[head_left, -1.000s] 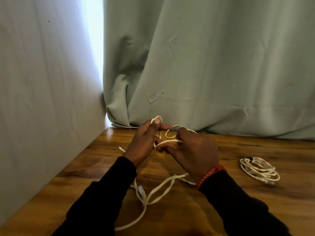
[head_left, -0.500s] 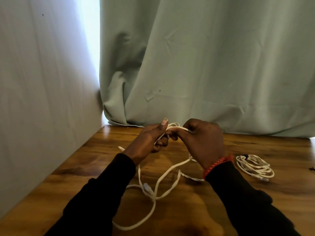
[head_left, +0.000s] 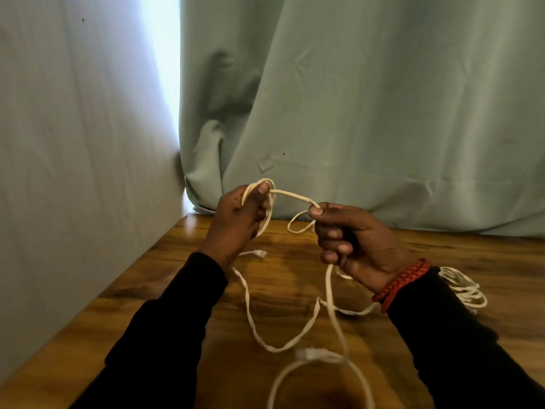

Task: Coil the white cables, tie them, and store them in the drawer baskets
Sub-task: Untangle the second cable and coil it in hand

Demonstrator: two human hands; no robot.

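Head view: left hand (head_left: pixel 236 219) grips a loop of white cable (head_left: pixel 330 293); right hand (head_left: pixel 354 243) pinches the same cable above the desk (head_left: pixel 206 379).

The cable (head_left: pixel 330 293) is showing off-white, as is the coiled bundle (head_left: pixel 466 290). The desk (head_left: pixel 295 261) is showing warm brown wood grain with dark streaks. The curtain (head_left: pixel 383 113) is looking pale grey-green. The sleeves (head_left: pixel 165 320) are black; the braided wristband (head_left: pixel 401 283) is red.
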